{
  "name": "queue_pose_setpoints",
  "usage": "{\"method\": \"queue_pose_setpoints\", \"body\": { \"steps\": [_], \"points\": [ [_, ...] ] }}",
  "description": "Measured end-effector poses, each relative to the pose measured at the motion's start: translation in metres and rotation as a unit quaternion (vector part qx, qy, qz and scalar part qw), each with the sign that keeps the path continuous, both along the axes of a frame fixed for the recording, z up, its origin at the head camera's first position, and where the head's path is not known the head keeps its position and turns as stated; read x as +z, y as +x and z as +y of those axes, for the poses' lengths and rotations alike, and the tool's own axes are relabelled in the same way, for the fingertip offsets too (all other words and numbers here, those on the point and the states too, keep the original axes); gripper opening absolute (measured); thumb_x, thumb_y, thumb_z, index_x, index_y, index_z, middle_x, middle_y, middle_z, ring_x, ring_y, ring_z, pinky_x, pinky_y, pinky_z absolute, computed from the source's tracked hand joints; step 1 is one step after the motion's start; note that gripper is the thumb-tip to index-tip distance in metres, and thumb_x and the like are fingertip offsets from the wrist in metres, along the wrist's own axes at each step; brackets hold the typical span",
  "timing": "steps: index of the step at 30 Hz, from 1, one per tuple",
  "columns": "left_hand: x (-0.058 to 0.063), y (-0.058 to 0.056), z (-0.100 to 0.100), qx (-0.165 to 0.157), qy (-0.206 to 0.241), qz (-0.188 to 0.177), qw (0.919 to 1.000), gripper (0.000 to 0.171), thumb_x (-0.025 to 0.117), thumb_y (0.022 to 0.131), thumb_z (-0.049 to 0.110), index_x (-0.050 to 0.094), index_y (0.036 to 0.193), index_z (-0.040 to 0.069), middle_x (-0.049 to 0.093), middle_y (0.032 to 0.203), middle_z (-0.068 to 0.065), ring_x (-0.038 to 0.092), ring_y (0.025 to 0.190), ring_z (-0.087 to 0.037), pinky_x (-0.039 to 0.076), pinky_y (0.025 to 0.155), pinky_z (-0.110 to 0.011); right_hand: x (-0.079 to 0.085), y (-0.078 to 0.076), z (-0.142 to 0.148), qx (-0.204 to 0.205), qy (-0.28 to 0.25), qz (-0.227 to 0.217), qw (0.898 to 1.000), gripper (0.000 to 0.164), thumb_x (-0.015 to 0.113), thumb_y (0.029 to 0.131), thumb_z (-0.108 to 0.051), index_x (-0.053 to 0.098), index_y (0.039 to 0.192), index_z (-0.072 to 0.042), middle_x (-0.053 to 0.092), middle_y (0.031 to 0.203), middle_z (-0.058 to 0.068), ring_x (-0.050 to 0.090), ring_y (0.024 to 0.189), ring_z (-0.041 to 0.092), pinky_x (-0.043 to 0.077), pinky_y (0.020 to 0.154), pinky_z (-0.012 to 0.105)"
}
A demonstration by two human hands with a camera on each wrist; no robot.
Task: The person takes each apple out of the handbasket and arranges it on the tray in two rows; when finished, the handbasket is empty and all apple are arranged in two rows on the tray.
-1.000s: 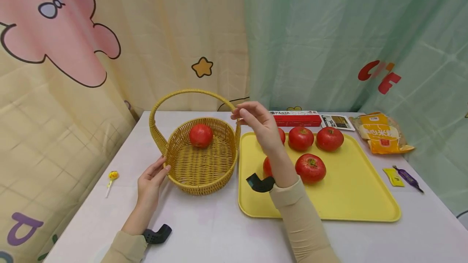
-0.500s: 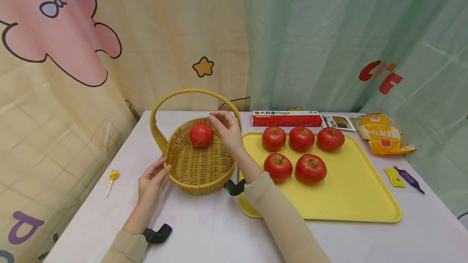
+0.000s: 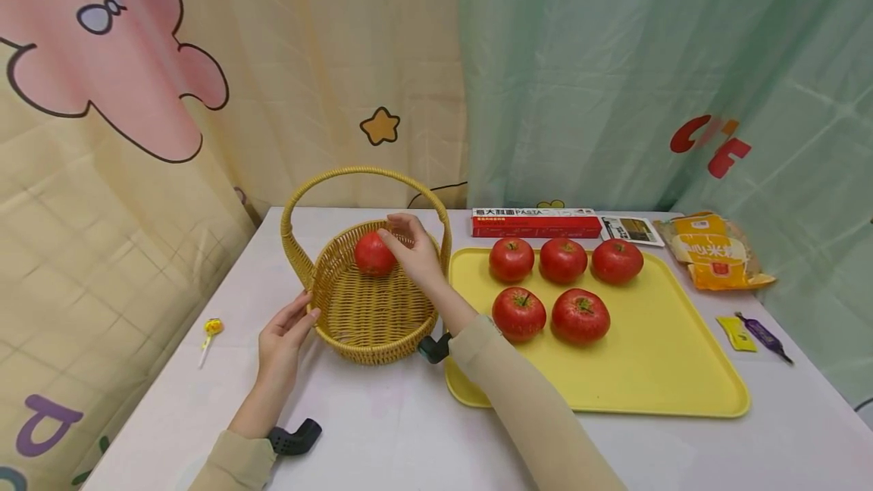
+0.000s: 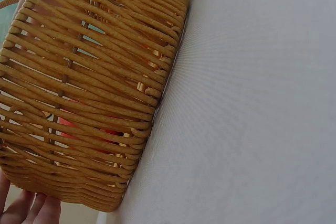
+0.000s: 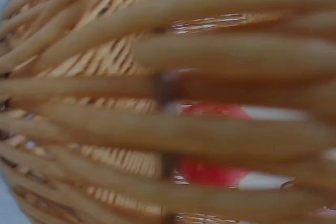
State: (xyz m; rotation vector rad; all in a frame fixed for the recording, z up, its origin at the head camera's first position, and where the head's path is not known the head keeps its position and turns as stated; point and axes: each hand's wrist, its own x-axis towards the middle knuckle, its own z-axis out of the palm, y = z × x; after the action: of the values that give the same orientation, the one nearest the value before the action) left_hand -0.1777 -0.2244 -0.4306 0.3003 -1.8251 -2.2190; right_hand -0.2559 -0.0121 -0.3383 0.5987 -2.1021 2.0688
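Note:
A round wicker basket [image 3: 371, 320] with a tall arched handle stands on the table, left of centre in the head view. One red apple [image 3: 371, 254] lies inside it, near the back wall. My right hand [image 3: 419, 256] reaches over the basket's right rim. Its thumb rests on the apple's right side and its fingers curve behind, partly hidden. My left hand [image 3: 280, 343] holds the basket's left rim between thumb and fingers. Its fingertips [image 4: 47, 211] show at the woven wall in the left wrist view. Woven strands fill the right wrist view, with red behind them.
A yellow tray [image 3: 655, 354] with several red apples [image 3: 581, 317] is right of the basket. Behind it lie a red pasta box [image 3: 536, 223], a flat packet [image 3: 630, 230] and an orange food bag [image 3: 712, 250]. Wrapped sweets [image 3: 764, 338] lie far right, a lollipop [image 3: 213, 326] far left.
My right hand has moved left from the basket handle's right side, into the basket and onto the apple. My left hand has stayed at the left rim.

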Motion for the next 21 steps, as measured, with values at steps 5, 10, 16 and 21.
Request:
{"method": "queue_pose_setpoints", "body": {
  "steps": [5, 10, 16, 21],
  "points": [
    [0.000, -0.001, 0.001, 0.004, 0.001, -0.006, 1.0000, 0.046, 0.067, 0.088, 0.009, 0.051, 0.128, -0.005, 0.046, 0.141, -0.005, 0.052, 0.114, -0.004, 0.045, 0.089, -0.015, -0.024, -0.020, -0.004, 0.022, 0.024, -0.015, 0.999, 0.047, 0.062, 0.092, -0.018, 0.045, 0.132, -0.001, 0.044, 0.135, 0.022, 0.037, 0.127, 0.037, 0.033, 0.105, 0.051],
    [0.000, -0.001, 0.001, 0.003, -0.002, -0.002, 1.0000, 0.046, 0.067, 0.088, 0.009, 0.051, 0.128, -0.005, 0.046, 0.141, -0.005, 0.053, 0.113, -0.002, 0.045, 0.089, -0.015, -0.042, -0.031, -0.007, 0.006, 0.059, -0.015, 0.998, 0.055, 0.065, 0.090, -0.029, 0.044, 0.135, -0.008, 0.043, 0.138, 0.010, 0.036, 0.129, 0.031, 0.031, 0.107, 0.048],
    [-0.001, 0.000, 0.001, 0.001, -0.007, 0.002, 1.0000, 0.046, 0.068, 0.087, 0.010, 0.052, 0.128, -0.005, 0.046, 0.141, -0.006, 0.052, 0.113, -0.002, 0.045, 0.089, -0.015, -0.049, -0.033, -0.011, -0.010, 0.084, -0.011, 0.996, 0.056, 0.067, 0.088, -0.032, 0.044, 0.135, -0.013, 0.041, 0.139, 0.003, 0.035, 0.131, 0.029, 0.031, 0.107, 0.047],
    [0.000, -0.001, 0.000, 0.004, -0.003, -0.009, 0.9999, 0.047, 0.067, 0.088, 0.010, 0.051, 0.129, -0.005, 0.044, 0.142, -0.006, 0.050, 0.118, -0.006, 0.045, 0.090, -0.015, -0.051, -0.034, -0.013, -0.011, 0.126, -0.030, 0.992, 0.059, 0.069, 0.085, -0.037, 0.043, 0.136, -0.020, 0.037, 0.141, 0.005, 0.037, 0.129, 0.028, 0.037, 0.103, 0.047]
  ]
}}
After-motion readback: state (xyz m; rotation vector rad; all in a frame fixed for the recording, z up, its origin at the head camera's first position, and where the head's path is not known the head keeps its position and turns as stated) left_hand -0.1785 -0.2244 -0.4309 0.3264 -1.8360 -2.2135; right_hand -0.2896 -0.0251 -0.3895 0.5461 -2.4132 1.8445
